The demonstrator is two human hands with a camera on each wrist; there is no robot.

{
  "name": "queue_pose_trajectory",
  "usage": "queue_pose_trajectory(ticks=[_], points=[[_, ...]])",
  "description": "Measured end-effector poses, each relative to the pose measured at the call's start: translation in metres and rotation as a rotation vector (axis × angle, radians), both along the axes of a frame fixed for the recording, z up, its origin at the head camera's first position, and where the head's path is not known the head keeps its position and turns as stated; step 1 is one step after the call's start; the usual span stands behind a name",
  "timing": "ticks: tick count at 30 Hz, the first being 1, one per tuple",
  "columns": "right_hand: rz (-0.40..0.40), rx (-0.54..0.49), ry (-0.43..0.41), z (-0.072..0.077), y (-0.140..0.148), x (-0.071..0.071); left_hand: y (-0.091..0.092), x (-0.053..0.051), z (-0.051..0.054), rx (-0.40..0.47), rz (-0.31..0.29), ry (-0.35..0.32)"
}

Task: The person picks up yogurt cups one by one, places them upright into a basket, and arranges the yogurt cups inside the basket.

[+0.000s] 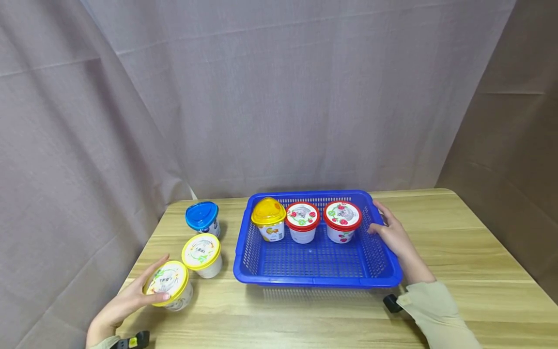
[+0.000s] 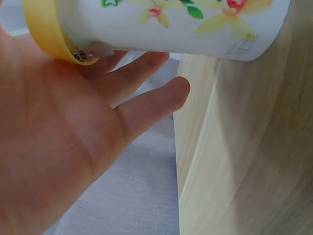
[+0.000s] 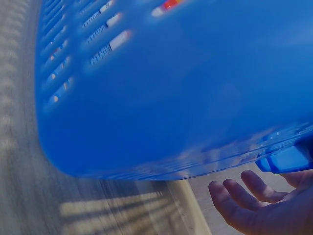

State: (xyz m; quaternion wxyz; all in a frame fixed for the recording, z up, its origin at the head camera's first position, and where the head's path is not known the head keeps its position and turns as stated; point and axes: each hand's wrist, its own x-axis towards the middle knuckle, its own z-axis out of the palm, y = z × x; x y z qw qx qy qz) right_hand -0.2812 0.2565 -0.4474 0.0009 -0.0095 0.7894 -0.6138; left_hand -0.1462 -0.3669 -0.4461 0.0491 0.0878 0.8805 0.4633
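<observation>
My left hand [image 1: 124,301] spans the yellow lid of a white tub [image 1: 180,299] at the front left, thumb on the near side and fingers on the far side. The left wrist view shows this tub [image 2: 186,27] upright, with flowers on its wall and its yellow rim by my palm [image 2: 58,127]. My right hand [image 1: 398,241] holds the right rim of a blue basket [image 1: 318,281], thumb over the rim. In the right wrist view, the fingers of this hand [image 3: 264,203] curve outside the basket [image 3: 146,112].
Inside the basket, along its back, stand a yellow tub [image 1: 271,228] and two red-lidded tubs [image 1: 302,222] [image 1: 342,223]. A second yellow-lidded tub [image 1: 208,266] touches or nearly touches the held one. Behind it is a blue-lidded tub [image 1: 202,216]. A grey curtain [image 1: 279,97] hangs behind the wooden table [image 1: 471,271].
</observation>
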Motion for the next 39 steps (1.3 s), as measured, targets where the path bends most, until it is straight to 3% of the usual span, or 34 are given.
queue_pose_trajectory(ticks=[8, 17, 24, 28, 35, 39], points=[[-0.001, 0.0, 0.002, -0.001, 0.0, 0.0, -0.005, 0.003, -0.007, 0.087, -0.063, 0.02], [-0.007, 0.01, 0.0, -0.003, 0.001, -0.002, -0.011, 0.005, -0.007, 0.111, -0.096, -0.031], [-0.006, -0.001, 0.007, -0.001, 0.001, -0.001, -0.01, 0.004, -0.006, 0.088, -0.08, -0.001], [-0.006, -0.002, 0.003, -0.002, 0.001, -0.002, -0.01, 0.003, -0.009, 0.128, -0.077, 0.008], [-0.006, -0.002, -0.003, -0.001, 0.0, -0.001, -0.013, 0.004, -0.005, 0.157, -0.002, -0.065], [-0.005, 0.002, -0.002, -0.001, 0.0, -0.002, -0.016, 0.005, -0.002, 0.131, 0.0, -0.024]])
